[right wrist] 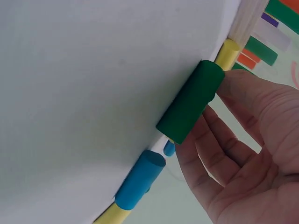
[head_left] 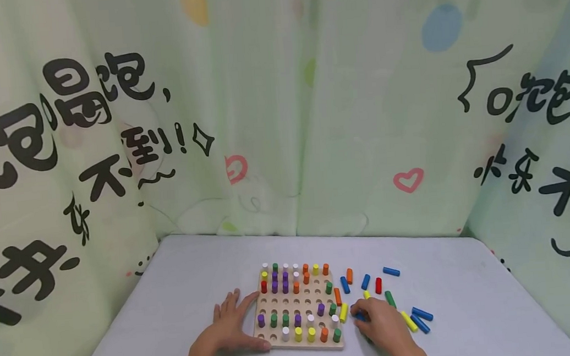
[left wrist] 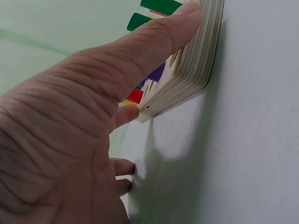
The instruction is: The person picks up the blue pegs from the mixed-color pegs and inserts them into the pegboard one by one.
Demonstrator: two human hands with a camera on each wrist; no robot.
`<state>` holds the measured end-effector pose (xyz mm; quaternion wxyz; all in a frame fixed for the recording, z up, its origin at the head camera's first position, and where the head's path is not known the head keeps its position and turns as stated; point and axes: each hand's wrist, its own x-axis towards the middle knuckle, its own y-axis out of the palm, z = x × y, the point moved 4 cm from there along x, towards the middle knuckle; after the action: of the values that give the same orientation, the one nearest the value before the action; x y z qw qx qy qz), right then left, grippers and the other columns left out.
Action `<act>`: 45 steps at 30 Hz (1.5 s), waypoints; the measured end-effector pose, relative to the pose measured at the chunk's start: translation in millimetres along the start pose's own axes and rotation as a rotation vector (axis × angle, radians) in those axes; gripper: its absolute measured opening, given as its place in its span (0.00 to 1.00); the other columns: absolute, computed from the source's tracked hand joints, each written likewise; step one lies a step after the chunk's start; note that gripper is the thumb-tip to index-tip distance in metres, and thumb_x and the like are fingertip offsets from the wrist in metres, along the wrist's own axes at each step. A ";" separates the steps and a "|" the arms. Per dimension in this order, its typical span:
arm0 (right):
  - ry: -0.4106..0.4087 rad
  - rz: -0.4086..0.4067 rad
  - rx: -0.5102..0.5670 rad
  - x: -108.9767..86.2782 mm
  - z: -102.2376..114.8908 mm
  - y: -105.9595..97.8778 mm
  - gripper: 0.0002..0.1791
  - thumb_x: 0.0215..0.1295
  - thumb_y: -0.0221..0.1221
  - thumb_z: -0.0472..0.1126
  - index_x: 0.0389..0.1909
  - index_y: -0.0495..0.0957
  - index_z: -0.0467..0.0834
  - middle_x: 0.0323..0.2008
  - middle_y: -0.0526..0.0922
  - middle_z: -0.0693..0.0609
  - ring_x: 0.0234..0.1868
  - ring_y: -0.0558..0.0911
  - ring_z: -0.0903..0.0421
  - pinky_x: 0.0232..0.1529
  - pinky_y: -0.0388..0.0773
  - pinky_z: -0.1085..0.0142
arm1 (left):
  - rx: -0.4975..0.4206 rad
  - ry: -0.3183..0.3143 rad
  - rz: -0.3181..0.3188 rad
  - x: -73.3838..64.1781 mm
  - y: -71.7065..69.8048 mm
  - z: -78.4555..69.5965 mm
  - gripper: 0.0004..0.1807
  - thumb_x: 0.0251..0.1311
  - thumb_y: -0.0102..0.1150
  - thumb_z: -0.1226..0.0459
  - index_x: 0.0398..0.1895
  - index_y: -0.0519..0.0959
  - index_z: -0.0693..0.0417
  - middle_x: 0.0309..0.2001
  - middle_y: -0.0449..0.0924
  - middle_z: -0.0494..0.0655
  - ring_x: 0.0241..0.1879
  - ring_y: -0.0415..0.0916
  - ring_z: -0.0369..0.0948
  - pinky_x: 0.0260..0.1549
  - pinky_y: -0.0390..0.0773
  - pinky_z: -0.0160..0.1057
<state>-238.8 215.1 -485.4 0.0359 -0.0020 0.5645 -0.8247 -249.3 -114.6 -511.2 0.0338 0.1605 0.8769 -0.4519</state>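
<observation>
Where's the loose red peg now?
In the head view, the loose red peg lies right of the pegboard, between a blue peg and a green peg.

I see a green peg (right wrist: pixel 189 102) screening the fingertips of the right grip (right wrist: pixel 252 172), and can't tell whether they pinch it. Below, on the pale worktop (right wrist: pixel 84 84), a blue peg (right wrist: pixel 139 181) overlaps a yellow one (right wrist: pixel 112 214). At my upper right, coloured pegs (right wrist: pixel 260 50) jut beside the wooden board (right wrist: pixel 247 21).
</observation>
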 end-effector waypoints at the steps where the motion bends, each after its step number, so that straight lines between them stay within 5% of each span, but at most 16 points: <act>1: 0.008 -0.003 0.017 0.0 -0.7 -0.4 0.07 0.58 0.73 0.36 0.37 0.87 0.47 0.30 0.81 0.57 0.30 0.73 0.58 0.39 0.83 0.60 | -0.002 -0.002 -0.002 0.0 0.0 0.3 0.65 0.35 0.81 0.36 0.78 0.61 0.46 0.79 0.47 0.71 0.78 0.40 0.68 0.73 0.39 0.72; 9: 0.041 -0.034 0.079 -3.8 -0.6 -2.3 0.08 0.58 0.72 0.34 0.36 0.86 0.47 0.28 0.79 0.56 0.30 0.72 0.57 0.35 0.76 0.64 | -0.014 -0.007 -0.011 -0.4 -0.6 2.0 0.64 0.35 0.82 0.36 0.78 0.61 0.46 0.78 0.47 0.71 0.78 0.40 0.69 0.72 0.38 0.73; 26: 0.053 -0.155 0.210 -8.4 14.8 -13.1 0.09 0.60 0.69 0.33 0.41 0.83 0.43 0.36 0.85 0.52 0.30 0.75 0.59 0.33 0.80 0.67 | -0.004 -0.006 -0.004 1.0 -0.8 0.7 0.64 0.34 0.81 0.36 0.77 0.62 0.45 0.78 0.47 0.71 0.78 0.40 0.68 0.72 0.38 0.73; 45: -0.109 -0.212 0.300 -5.8 51.8 -21.9 0.10 0.62 0.68 0.31 0.43 0.83 0.43 0.37 0.85 0.55 0.33 0.78 0.62 0.35 0.80 0.73 | -0.022 0.001 -0.003 0.3 0.7 2.0 0.65 0.34 0.81 0.35 0.77 0.62 0.46 0.78 0.45 0.72 0.78 0.40 0.70 0.72 0.38 0.74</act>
<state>-232.0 175.1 -446.1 -0.0207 -0.1007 0.4291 -0.8974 -249.6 -115.7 -513.0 0.0344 0.1589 0.8820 -0.4422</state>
